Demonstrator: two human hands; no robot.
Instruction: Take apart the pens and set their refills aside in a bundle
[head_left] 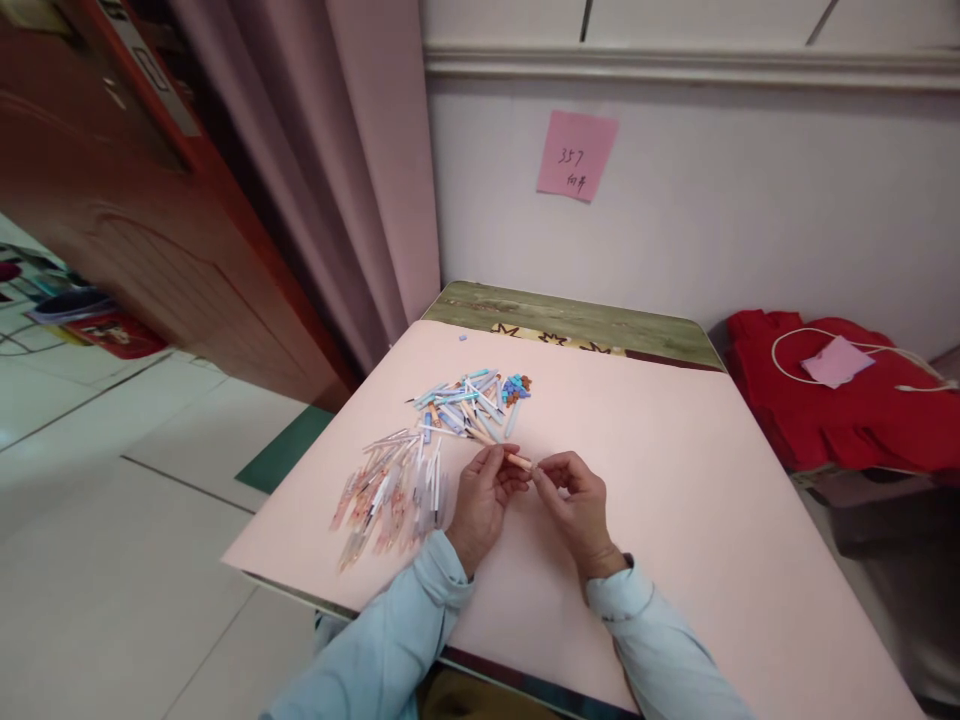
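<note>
Peach-coloured pen [517, 460] is held over the pink tabletop [690, 480]; the left hand [484, 495] grasps it, the right hand [576, 497] pinches its end; a pink wall note [576, 130] reads "357" above handwritten characters.

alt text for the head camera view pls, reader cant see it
A left hand holds a slim peach-coloured pen-like piece, one end by the right hand, above a pale pink tabletop. To the left lie a near heap and a far heap of slender parts, with small blue and brown pieces beside the far one.
</note>
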